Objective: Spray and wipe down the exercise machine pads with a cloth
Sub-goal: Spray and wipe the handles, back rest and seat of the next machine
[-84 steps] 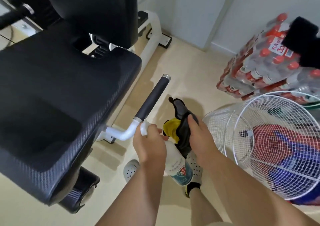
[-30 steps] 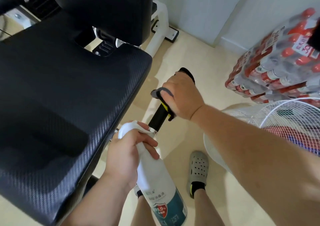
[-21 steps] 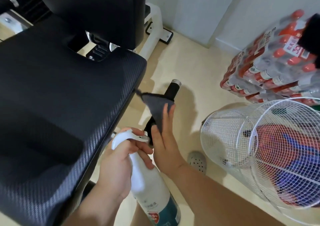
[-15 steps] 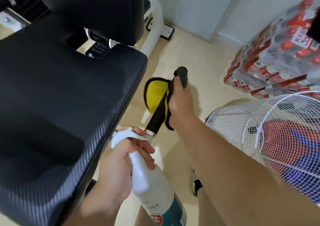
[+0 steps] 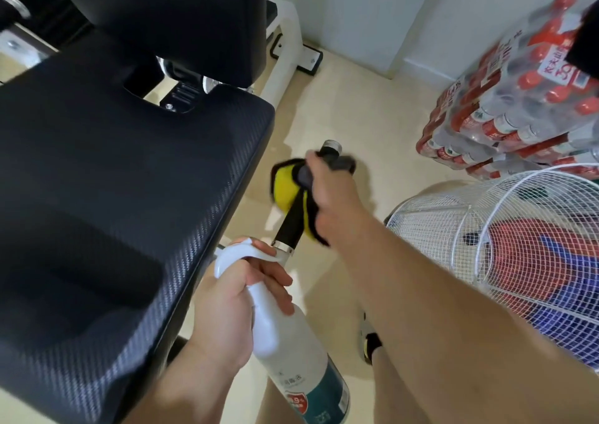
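The black seat pad of the exercise machine fills the left half, with the black back pad above it. A black foam handle with a chrome end cap sticks out to the right of the seat. My right hand is wrapped around this handle with a yellow and grey cloth pressed to it. My left hand grips the neck of a white spray bottle, held just below the handle's base, nozzle pointing left.
A white wire fan guard stands close on the right, over red and blue items. Shrink-wrapped packs of red-capped bottles are stacked at the far right. The machine's white frame leg runs toward the wall. My feet are on the beige floor below.
My right hand has gone from holding the cloth by the bottle to sliding it up and down the handle; it now sits just below the chrome end cap. The bottle stays in my left hand.
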